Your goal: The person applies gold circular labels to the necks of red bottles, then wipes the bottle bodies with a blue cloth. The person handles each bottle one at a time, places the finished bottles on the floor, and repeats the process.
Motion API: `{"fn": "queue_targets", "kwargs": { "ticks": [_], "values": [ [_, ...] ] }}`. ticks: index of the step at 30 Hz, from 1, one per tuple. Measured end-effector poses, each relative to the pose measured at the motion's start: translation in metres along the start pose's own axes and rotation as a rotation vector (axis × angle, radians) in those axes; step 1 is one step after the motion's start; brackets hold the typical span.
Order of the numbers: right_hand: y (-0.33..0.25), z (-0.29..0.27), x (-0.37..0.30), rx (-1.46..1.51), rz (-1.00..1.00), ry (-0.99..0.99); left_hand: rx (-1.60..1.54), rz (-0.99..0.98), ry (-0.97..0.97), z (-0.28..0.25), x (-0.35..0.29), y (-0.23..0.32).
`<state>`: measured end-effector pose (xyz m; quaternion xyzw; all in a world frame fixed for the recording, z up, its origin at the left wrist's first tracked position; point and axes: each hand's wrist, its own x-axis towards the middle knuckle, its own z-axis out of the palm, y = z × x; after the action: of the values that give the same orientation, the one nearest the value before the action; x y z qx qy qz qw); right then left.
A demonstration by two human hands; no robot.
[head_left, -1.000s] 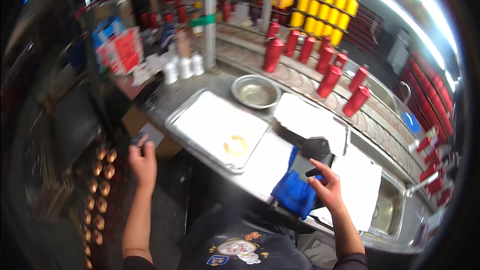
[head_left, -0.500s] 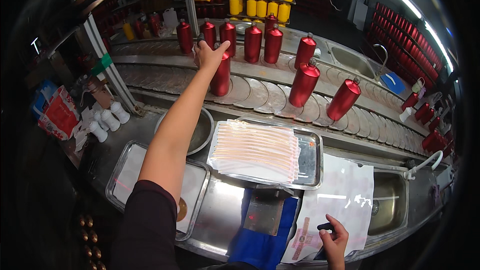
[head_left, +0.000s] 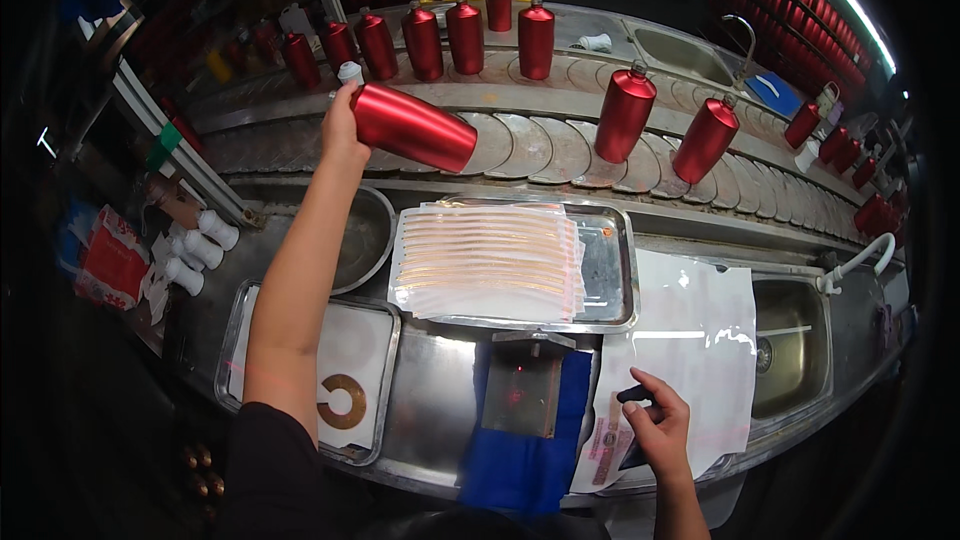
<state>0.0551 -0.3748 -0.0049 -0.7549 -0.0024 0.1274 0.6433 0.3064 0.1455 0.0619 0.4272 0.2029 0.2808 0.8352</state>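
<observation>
Grasping the red bottle (head_left: pixel 418 128) near its neck, presumably sparing its sides, your left hand (head_left: pixel 343 126) is holding it aslant over the conveyor (head_left: pixel 563 150), your right hand (head_left: pixel 662 430) half-curled, its grip unclear.

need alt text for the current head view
The left hand holds a tilted red bottle by a row of overlapping metal plates. The right hand is above a white sheet, near a tray of gold-striped sheets.

The red bottle (head_left: pixel 415 128) which you hold is shiny and strongly tilted near the metal plates (head_left: pixel 548 148), its base pointing lower right.
</observation>
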Motion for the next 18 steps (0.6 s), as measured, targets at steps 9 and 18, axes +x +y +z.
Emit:
{"fn": "queue_targets", "kwargs": {
  "ticks": [9, 18],
  "values": [
    [-0.081, 0.077, 0.024, -0.087, -0.472, -0.311, -0.229, -0.311, -0.272, -0.089, -0.194, 0.014],
    [-0.049, 0.154, -0.026, 0.411, -0.328, -0.828, -0.206, -0.464, -0.210, -0.119, -0.311, 0.014]
  ]
}}
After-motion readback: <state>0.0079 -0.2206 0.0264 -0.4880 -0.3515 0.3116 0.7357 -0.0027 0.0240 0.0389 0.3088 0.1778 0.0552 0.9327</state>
